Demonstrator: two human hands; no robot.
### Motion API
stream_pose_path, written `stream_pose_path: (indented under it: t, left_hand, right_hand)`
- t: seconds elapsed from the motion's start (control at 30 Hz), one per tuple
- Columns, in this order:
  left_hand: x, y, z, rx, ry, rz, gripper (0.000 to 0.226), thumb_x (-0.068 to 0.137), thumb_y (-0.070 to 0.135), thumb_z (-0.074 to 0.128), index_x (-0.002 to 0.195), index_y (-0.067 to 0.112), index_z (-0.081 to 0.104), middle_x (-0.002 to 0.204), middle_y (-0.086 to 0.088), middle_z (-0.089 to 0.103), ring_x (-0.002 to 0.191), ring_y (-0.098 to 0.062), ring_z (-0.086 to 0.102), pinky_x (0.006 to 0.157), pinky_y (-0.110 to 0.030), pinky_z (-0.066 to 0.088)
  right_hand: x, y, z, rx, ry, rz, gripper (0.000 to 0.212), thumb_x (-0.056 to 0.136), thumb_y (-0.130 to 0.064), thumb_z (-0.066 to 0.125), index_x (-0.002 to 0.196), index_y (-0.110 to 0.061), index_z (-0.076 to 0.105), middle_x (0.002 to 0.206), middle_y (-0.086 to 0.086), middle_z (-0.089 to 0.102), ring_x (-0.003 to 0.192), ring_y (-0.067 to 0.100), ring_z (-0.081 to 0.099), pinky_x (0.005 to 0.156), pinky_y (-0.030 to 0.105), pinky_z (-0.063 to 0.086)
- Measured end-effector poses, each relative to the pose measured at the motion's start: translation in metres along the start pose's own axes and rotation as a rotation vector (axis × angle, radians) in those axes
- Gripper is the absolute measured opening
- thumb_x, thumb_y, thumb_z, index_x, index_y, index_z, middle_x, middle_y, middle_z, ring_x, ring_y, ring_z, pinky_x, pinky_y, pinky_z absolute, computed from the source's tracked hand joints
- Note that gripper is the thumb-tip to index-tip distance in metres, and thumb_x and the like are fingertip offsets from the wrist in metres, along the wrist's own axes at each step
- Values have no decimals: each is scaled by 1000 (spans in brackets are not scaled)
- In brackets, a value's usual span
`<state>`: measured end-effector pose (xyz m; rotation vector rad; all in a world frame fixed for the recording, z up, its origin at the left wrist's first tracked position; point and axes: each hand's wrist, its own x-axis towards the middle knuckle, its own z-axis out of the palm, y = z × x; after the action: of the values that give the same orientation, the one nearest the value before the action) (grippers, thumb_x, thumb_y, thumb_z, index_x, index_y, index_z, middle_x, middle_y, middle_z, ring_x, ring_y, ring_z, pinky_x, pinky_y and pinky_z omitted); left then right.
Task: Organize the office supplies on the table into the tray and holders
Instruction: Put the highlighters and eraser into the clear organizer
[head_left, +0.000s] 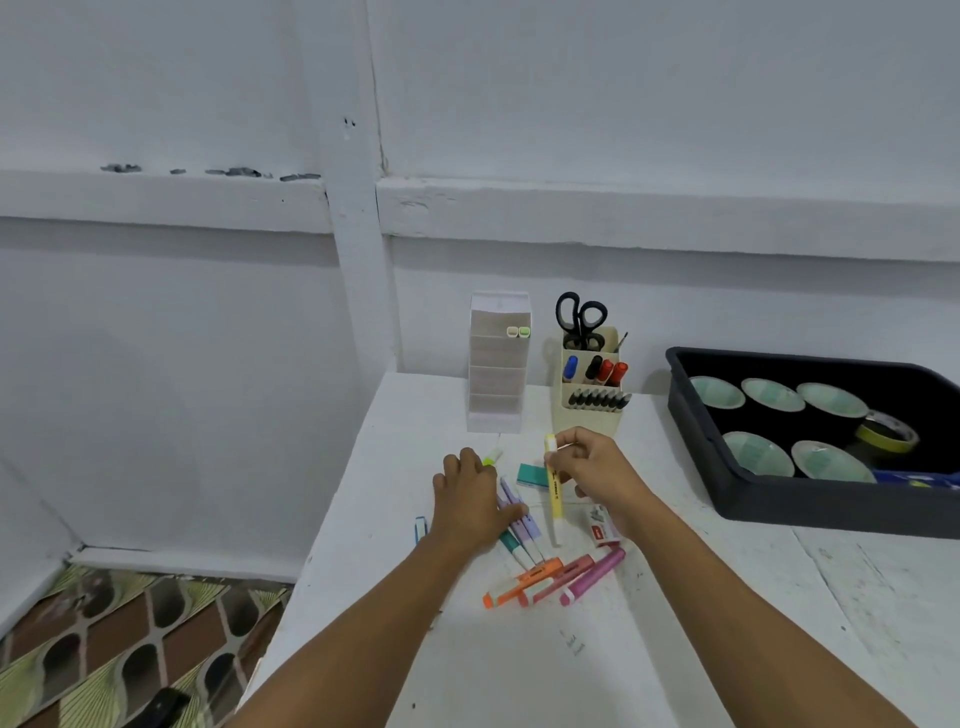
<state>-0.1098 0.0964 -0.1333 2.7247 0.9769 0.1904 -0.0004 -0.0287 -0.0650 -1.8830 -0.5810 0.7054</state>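
My right hand (592, 470) grips a yellow highlighter (555, 491) near its top, holding it almost upright above the table. My left hand (470, 499) lies palm down on a bunch of purple and teal highlighters (522, 535); a green highlighter (491, 458) pokes out past its fingertips. Orange, pink and magenta highlighters (561, 577) lie in a loose pile nearer to me. A white tiered holder (496, 374) at the back has two highlighters in its top slot. Beside it a cream pen holder (589, 395) carries scissors, markers and pens.
A black tray (727, 467) at the right holds several tape rolls. A teal eraser (532, 475), a small red-and-white box (602, 525) and a blue clip (420, 529) lie on the white table (519, 665). The table's left edge drops to a patterned floor.
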Motion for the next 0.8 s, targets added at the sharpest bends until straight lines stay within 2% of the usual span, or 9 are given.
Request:
stream_pose_path:
  t: [0.07, 0.13, 0.2, 0.23, 0.3, 0.4, 0.57, 0.7, 0.8]
  left_hand:
    - [2, 1, -2, -79, -24, -10, 62, 80, 63, 62, 123, 20, 51, 126, -3, 43, 118, -21, 35, 98, -36, 38]
    - [5, 2, -7, -234, -59, -8, 59, 78, 55, 71, 120, 21, 48, 120, -3, 50, 110, -18, 45, 92, -34, 46]
    - [7, 4, -18, -500, -90, -3, 47, 80, 38, 76, 111, 21, 46, 101, -2, 61, 88, -15, 60, 72, -29, 54]
    - [7, 4, -25, -620, -97, 6, 40, 82, 30, 76, 106, 20, 46, 88, 0, 63, 75, -12, 62, 63, -25, 53]
    - [12, 2, -43, -789, -43, 57, 33, 81, 17, 77, 101, 17, 50, 69, 5, 58, 61, -7, 57, 57, -24, 48]
    - [24, -5, -78, -957, 91, 119, 36, 74, 9, 82, 95, 13, 54, 64, 3, 54, 55, -5, 49, 58, -19, 45]
    - [47, -11, -151, -1027, 366, 235, 29, 75, 5, 79, 90, 14, 56, 71, -6, 59, 56, -15, 50, 57, -24, 48]
    - [59, -11, -189, -864, 617, 353, 26, 76, 10, 80, 89, 11, 57, 74, -2, 67, 57, -12, 58, 62, -21, 51]
    - [69, -10, -192, -684, 653, 444, 24, 80, 13, 77, 90, 10, 56, 77, 1, 69, 67, -6, 65, 68, -18, 53]
  right_hand:
    - [2, -3, 0, 7, 9, -18, 13, 94, -22, 63, 106, -17, 61, 91, 4, 72, 83, 11, 63, 62, 23, 43]
    - [5, -5, -1, 25, 30, -41, 13, 93, -22, 64, 105, -16, 62, 91, 7, 72, 82, 13, 63, 61, 23, 44]
    - [7, -9, -3, 45, 51, -73, 12, 93, -20, 64, 105, -16, 61, 92, 10, 72, 80, 13, 63, 61, 22, 44]
    - [9, -12, -4, 47, 61, -101, 14, 93, -19, 65, 105, -16, 61, 94, 12, 71, 77, 12, 64, 60, 20, 43]
    - [11, -21, -7, 43, 82, -183, 21, 91, -15, 67, 110, -17, 59, 94, 13, 71, 76, 12, 67, 61, 16, 44]
    - [13, -43, -10, 50, 123, -310, 27, 91, -14, 67, 115, -21, 58, 90, 9, 72, 79, 12, 69, 66, 17, 45]
    - [21, -94, -13, -1, 280, -611, 19, 90, -16, 68, 107, -21, 62, 90, 0, 71, 84, 10, 67, 74, 18, 51]
    - [25, -132, -10, -79, 425, -853, 12, 90, -18, 68, 100, -18, 62, 91, -7, 67, 80, 1, 63, 66, 11, 46]
    - [35, -136, -5, -202, 445, -908, 14, 90, -19, 69, 103, -19, 63, 92, -9, 67, 83, 2, 63, 67, 16, 47]
